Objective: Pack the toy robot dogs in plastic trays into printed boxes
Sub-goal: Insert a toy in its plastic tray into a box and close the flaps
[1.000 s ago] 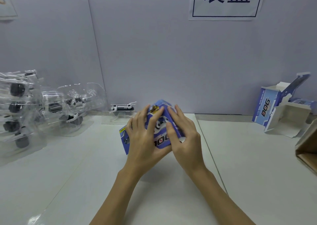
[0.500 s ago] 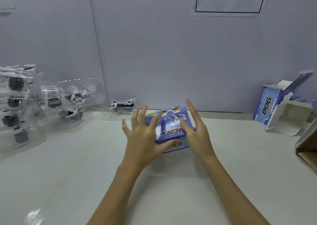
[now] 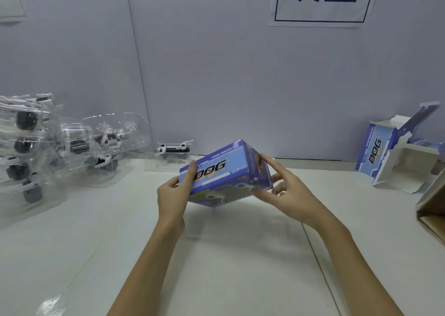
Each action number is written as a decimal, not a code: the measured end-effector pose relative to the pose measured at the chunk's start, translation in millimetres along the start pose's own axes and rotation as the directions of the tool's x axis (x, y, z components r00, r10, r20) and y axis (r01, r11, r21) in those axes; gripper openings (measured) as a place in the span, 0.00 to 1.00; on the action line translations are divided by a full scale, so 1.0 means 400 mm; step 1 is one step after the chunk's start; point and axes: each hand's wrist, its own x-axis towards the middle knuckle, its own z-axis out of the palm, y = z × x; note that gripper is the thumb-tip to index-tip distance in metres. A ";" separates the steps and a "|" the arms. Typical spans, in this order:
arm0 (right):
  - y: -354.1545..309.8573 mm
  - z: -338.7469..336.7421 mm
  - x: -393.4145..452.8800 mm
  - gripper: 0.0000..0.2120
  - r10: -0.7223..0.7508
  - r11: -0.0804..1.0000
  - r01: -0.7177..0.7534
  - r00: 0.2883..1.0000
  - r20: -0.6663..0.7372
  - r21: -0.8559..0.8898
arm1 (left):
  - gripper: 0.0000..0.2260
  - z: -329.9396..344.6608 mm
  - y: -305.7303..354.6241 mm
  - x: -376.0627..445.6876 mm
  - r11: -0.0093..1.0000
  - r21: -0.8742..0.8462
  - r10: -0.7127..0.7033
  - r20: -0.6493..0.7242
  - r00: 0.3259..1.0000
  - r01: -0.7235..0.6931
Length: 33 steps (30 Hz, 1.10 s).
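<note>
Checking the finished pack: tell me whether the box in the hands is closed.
Closed on every side in view: the blue printed box, gripped by left hand and right hand, shows no raised flaps. Its far sides are hidden.

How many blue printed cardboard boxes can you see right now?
2. One closed blue printed cardboard box held tilted above the table between both hands; one open blue box standing far right by the wall. Others may be out of frame.
</note>
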 end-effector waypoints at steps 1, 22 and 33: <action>0.004 0.007 0.003 0.30 -0.018 0.999 0.015 0.996 -0.083 -0.032 | 0.35 0.004 0.005 -0.004 1.000 -0.011 0.006 0.007 1.000 -0.006; -0.003 0.118 0.009 0.17 0.050 0.973 0.006 0.970 -0.237 0.229 | 0.16 0.039 -0.053 -0.020 0.969 -0.247 0.092 0.268 0.959 -0.024; 0.014 -0.076 -0.025 0.31 0.314 0.896 -0.396 0.884 0.347 0.199 | 0.20 0.022 -0.052 0.021 0.989 -0.149 0.070 0.439 0.896 -0.005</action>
